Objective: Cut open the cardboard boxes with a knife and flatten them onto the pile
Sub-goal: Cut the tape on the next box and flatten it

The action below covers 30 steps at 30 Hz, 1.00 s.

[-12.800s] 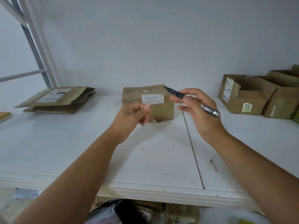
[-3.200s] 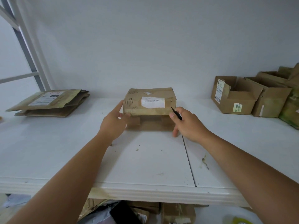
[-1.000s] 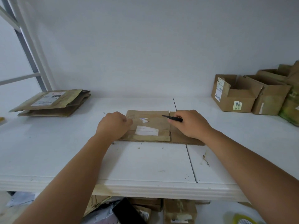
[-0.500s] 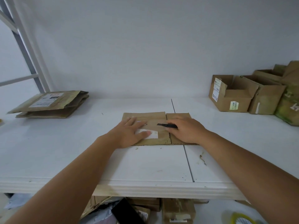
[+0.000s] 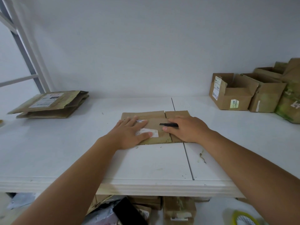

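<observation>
head view. white table (image 5: 65, 151) against a plain white wall (image 5: 146, 46), with a seam running front to back right of centre. flattened cardboard box (image 5: 155, 116) lies flat on the table at centre, straddling the seam; white shipping label (image 5: 155, 133) faces up, partly covered.

left hand (image 5: 128, 135): palm down on the left part of the flattened box, fingers (image 5: 139, 123) straight and spread, pressing the cardboard; thumb lies across the label.

right hand (image 5: 186, 129): resting on the right part of the same box, fingers curled round a black knife (image 5: 167, 124); its dark tip points left toward the left hand, lying low over the cardboard. whether the blade is out: cannot tell.

pile of flattened boxes (image 5: 52, 103) sits at far left of the table, well apart from the hands, top sheet with a label. open cardboard boxes (image 5: 235, 96) stand at far right by the wall, several side by side.

below the table edge: more cardboard (image 5: 178, 210), a black flat object (image 5: 128, 211), a roll of tape (image 5: 243, 219) at lower right.
</observation>
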Available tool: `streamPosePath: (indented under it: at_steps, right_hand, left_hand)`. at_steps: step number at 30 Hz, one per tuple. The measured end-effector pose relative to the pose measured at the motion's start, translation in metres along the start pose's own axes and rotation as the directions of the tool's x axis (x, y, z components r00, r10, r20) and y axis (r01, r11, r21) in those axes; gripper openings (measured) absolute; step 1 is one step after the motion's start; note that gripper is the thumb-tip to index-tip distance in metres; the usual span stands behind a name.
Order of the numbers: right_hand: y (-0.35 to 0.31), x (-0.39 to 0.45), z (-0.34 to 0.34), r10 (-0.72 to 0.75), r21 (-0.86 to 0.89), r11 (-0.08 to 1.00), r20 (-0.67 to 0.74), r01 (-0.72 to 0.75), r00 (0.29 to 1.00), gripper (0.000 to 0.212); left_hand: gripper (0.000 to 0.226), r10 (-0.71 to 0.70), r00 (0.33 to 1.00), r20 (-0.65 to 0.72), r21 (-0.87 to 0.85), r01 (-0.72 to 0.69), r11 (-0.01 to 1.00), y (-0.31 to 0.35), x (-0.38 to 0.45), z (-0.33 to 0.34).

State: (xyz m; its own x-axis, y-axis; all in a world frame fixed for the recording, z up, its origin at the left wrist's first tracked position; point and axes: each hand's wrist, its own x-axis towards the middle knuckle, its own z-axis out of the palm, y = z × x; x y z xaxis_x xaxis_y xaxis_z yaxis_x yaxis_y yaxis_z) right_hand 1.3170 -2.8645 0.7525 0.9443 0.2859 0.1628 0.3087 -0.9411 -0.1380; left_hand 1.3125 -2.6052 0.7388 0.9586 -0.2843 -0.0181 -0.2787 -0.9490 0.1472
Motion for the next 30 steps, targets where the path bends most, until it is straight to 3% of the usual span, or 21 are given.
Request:
streamPosePath:
  at_steps: [5,10,23,28,30]
  right_hand:
    - [-0.002,-0.002,0.000,0.006,-0.022,1.000,0.003,-0.006,1.000,0.066]
    - [-0.006,-0.003,0.000,-0.046,-0.011,0.999,-0.080,0.045,0.996,0.047]
    - [-0.004,0.000,0.005,-0.085,0.101,0.991,0.016,0.083,0.996,0.043]
    - [-0.005,-0.005,0.001,-0.059,0.143,0.988,-0.040,0.064,0.997,0.044]
    - [-0.006,-0.007,-0.001,-0.031,0.178,0.983,-0.065,0.043,0.997,0.047]
  left_hand:
    - [0.096,-0.007,1.000,-0.021,-0.021,0.007,1.000,0.001,-0.002,0.000]
    - [0.095,-0.028,0.999,-0.020,-0.031,0.027,0.999,0.001,-0.003,0.000]
    - [0.095,-0.048,0.999,0.007,-0.068,0.048,0.997,0.003,-0.004,-0.001]
    - [0.088,-0.128,0.989,-0.071,-0.246,0.107,0.963,0.008,-0.005,-0.010]
    - [0.082,-0.203,0.966,-0.161,-0.418,0.119,0.901,0.009,-0.003,-0.019]
